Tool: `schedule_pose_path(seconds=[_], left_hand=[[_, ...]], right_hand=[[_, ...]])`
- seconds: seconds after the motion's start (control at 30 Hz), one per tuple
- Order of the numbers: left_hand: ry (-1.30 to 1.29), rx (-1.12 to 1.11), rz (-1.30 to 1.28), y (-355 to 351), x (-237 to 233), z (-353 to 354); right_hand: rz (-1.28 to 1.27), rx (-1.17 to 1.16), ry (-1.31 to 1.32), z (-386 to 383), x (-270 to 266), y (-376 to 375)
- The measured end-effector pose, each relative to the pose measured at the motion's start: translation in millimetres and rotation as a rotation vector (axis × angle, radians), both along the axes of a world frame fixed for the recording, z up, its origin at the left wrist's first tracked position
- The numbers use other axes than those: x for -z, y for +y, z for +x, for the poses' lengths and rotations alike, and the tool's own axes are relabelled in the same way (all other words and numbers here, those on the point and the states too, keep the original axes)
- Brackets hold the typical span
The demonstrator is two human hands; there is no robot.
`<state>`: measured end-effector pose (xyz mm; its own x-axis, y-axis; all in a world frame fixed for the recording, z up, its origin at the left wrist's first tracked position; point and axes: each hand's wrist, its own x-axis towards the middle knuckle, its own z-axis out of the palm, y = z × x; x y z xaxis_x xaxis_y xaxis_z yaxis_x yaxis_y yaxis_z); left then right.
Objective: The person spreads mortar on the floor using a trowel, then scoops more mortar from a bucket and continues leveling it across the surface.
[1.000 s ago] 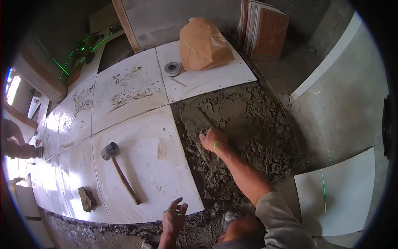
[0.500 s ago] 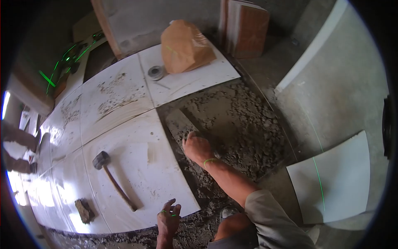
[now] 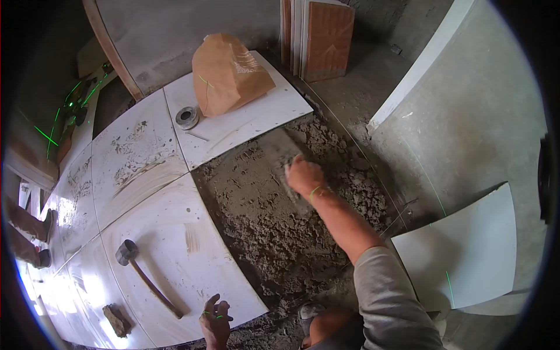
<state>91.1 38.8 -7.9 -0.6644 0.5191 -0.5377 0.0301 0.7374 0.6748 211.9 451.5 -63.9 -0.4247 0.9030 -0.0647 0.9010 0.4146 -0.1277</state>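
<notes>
My right hand (image 3: 304, 176) is closed around a flat, mortar-coated trowel (image 3: 279, 146), blurred by motion, which lies on the bed of wet mortar (image 3: 239, 186). Smooth mortar shows to the left of the blade, rough lumps to its right and nearer me. Over the near edge of a white floor tile (image 3: 224, 265), my left hand (image 3: 216, 324) hangs with its fingers apart and nothing in them. A mallet (image 3: 126, 252) with a dark head and wooden handle rests on that tile, left of my left hand.
A brown paper bag (image 3: 230, 79) and a roll of wire (image 3: 187, 118) sit on the far tile. More tiles (image 3: 329, 41) lean upright behind. At right, a loose white tile (image 3: 466, 251) lies near the wall. A stretched string (image 3: 350, 140) borders the mortar. Another person's feet (image 3: 46, 224) show at left.
My right hand has swept the trowel to the right and away from me, leaving smoother mortar on the left. My left hand stays low with fingers apart. The camera view has shifted.
</notes>
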Motion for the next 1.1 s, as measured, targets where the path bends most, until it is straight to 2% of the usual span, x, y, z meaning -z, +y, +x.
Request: schedule_pose_path(seconds=[0.1,0.3,0.33,0.4,0.5,0.63,0.7,0.83,1.1], left_hand=[[-0.020,-0.034,0.000,1.2,3.5,0.1],[-0.018,0.035,0.051,-14.7,22.7,14.1],[0.093,0.142,-0.012,-16.5,18.6,15.7],[0.083,0.151,-0.032,-33.2,23.3,17.0],[0.057,0.161,-0.030,-35.3,34.2,17.2],[0.057,0.156,-0.063,-32.6,27.7,21.4],[0.158,0.246,0.020,-28.8,22.7,21.4],[0.000,0.115,0.028,-16.8,14.6,26.4],[0.022,0.093,0.000,-20.2,13.1,27.7]], right_hand=[[-0.053,0.091,0.012,35.2,4.4,37.5],[0.159,0.169,-0.075,72.7,12.1,64.6],[0.149,0.173,-0.076,78.5,0.6,58.0],[0.083,0.297,-0.018,107.2,-30.7,51.1],[0.062,0.436,-0.057,158.7,-26.7,64.3],[0.039,0.426,-0.105,166.9,-12.5,58.3],[0.020,0.418,-0.052,162.1,0.2,46.6],[-0.050,0.395,0.009,149.4,1.5,25.8],[-0.113,0.223,0.061,144.3,-1.2,-7.8]])
